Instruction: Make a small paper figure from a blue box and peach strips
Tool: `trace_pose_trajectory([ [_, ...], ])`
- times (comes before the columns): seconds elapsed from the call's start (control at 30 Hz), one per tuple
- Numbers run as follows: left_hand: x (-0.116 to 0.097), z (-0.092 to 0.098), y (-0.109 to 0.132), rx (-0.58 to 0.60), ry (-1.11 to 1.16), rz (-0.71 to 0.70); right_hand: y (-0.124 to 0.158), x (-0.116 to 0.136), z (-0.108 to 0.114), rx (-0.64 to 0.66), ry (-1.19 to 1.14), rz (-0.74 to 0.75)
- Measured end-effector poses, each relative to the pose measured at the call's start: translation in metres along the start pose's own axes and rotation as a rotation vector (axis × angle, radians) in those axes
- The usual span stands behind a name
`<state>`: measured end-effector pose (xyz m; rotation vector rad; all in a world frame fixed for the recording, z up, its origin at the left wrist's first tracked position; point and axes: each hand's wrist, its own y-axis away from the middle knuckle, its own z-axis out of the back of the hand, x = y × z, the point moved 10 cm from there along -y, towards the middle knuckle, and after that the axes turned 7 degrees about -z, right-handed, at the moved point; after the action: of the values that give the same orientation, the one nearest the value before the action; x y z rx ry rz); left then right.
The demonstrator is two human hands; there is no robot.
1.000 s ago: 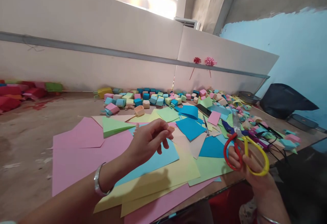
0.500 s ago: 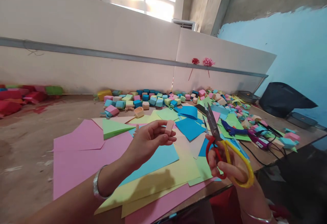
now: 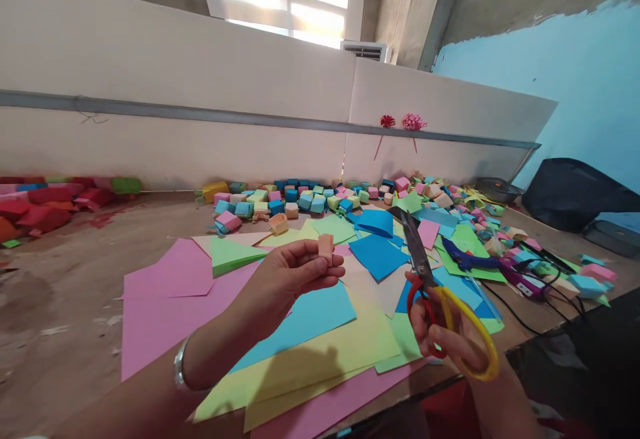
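Between the thumb and fingers of my left hand (image 3: 295, 272) is a small folded piece of peach paper (image 3: 325, 248), held upright above the coloured sheets. My right hand (image 3: 447, 332) grips a pair of scissors (image 3: 423, 265) by the red and yellow handles. The dark blades point up and away, nearly together, apart from the peach paper. Under both hands lie loose sheets: a light blue sheet (image 3: 310, 319), a yellow sheet (image 3: 295, 372), a pink sheet (image 3: 170, 325) and a darker blue sheet (image 3: 379, 255).
Several small folded paper boxes (image 3: 293, 195) line the back of the table (image 3: 65, 292). Red paper boxes (image 3: 50, 205) are heaped at the far left. A purple and blue glue gun (image 3: 500, 265) with a black cable lies at right. Two paper flowers (image 3: 414, 122) stand against the wall.
The peach paper now stands more upright in my left fingers, with its folds showing. The scissors have barely moved in my right hand. The whole view has shifted slightly.
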<state>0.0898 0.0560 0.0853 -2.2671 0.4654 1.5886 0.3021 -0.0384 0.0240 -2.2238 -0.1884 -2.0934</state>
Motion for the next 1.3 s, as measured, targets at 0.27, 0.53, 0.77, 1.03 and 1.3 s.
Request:
trace_pose_trajectory([
  [0.27,-0.028,0.002,-0.003,0.013,-0.090,-0.136,-0.002,0.002,0.000,-0.063,-0.011,0.047],
  [0.53,-0.053,0.003,0.005,-0.026,-0.301,-0.322,-0.003,-0.005,-0.013,-0.080,-0.128,-0.045],
  [0.77,-0.055,0.008,0.006,-0.057,-0.278,-0.325,-0.012,-0.012,-0.012,-0.122,-0.071,-0.016],
  [1.03,-0.059,-0.002,0.009,-0.006,-0.382,-0.378,-0.011,0.024,-0.017,-0.202,0.528,0.154],
  [1.3,-0.057,-0.005,0.012,-0.004,-0.387,-0.357,-0.019,0.045,-0.024,-0.194,0.685,0.293],
])
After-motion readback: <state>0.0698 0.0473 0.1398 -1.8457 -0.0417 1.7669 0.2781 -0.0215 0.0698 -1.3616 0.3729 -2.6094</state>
